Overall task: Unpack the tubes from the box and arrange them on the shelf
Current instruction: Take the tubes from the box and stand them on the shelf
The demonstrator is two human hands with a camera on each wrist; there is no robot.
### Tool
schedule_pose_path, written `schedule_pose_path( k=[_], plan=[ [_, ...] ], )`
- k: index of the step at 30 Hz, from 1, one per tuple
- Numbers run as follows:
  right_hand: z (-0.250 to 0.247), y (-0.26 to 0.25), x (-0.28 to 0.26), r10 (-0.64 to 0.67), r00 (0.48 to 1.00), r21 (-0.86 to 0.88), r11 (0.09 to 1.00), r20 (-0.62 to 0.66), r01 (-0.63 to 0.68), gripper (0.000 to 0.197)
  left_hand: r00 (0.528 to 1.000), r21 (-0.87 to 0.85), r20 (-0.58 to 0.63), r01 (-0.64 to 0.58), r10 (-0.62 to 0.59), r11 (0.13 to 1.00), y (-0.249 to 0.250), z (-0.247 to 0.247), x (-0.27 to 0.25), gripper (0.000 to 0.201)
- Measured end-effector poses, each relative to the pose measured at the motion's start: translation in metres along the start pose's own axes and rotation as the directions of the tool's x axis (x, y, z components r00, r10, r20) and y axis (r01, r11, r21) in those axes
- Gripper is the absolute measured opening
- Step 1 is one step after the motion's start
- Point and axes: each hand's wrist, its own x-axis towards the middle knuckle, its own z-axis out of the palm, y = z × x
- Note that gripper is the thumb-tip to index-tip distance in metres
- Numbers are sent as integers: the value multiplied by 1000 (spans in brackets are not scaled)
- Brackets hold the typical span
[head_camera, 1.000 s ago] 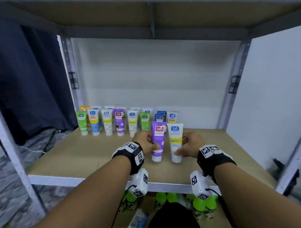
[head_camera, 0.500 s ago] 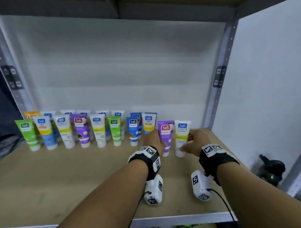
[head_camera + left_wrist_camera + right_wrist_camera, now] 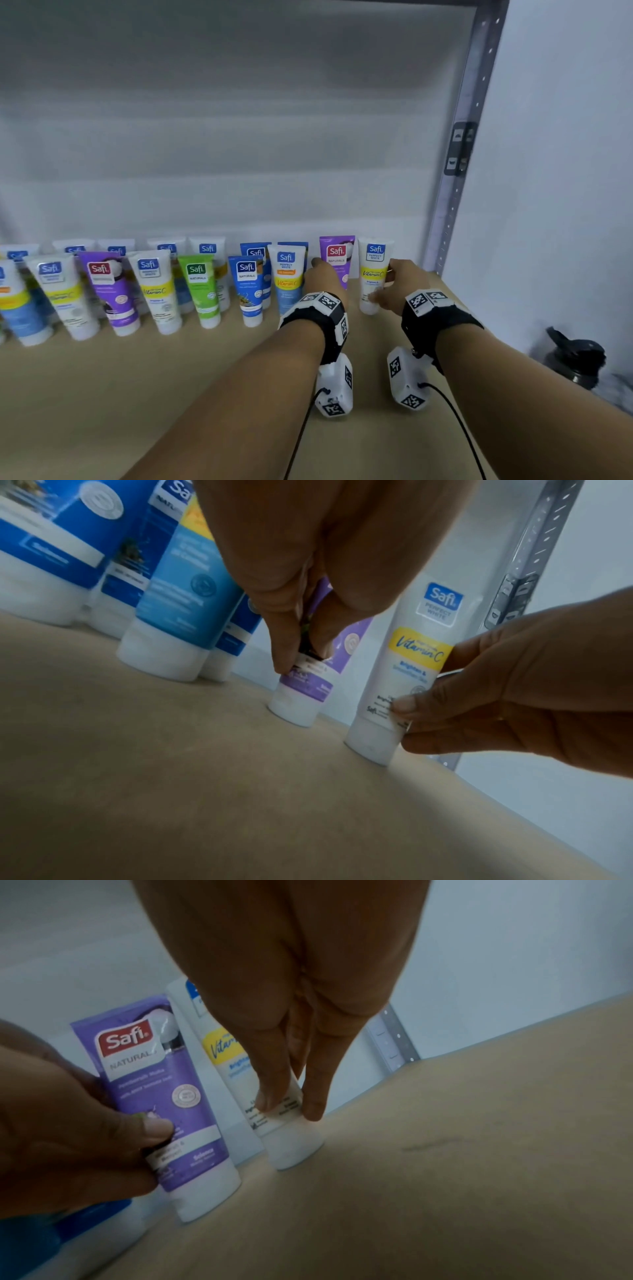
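A purple tube [image 3: 337,255] stands cap-down at the back right of the wooden shelf [image 3: 171,394]. My left hand [image 3: 325,277] pinches its lower part between thumb and fingers, as the left wrist view shows on the purple tube [image 3: 308,685]. Right beside it stands a white and yellow tube [image 3: 373,274], which my right hand [image 3: 390,287] pinches near the cap. In the right wrist view the white and yellow tube [image 3: 281,1139] and the purple tube [image 3: 178,1096] both rest with their caps on the shelf board.
Several more tubes [image 3: 150,287] stand in two rows along the back, left of my hands. A grey shelf upright [image 3: 459,164] and a white wall [image 3: 565,171] close the right side. A dark bottle [image 3: 575,359] sits beyond the shelf's right edge.
Both hands have carried the purple tube and the white and yellow tube from the shelf's front to the back right, at the end of the rows. The head view has moved closer.
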Motion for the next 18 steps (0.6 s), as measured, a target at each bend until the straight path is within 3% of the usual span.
schedule_pose_path(
  k=[9, 18],
  plan=[
    [8, -3, 22, 31, 999, -21, 999, -11, -31, 47, 1000, 33, -4, -7, 7, 999, -1, 6, 11, 46],
    [-7, -15, -14, 148, 989, -181, 973, 13, -143, 51, 991, 139, 110, -87, 72, 987, -19, -8, -17, 26]
  ],
)
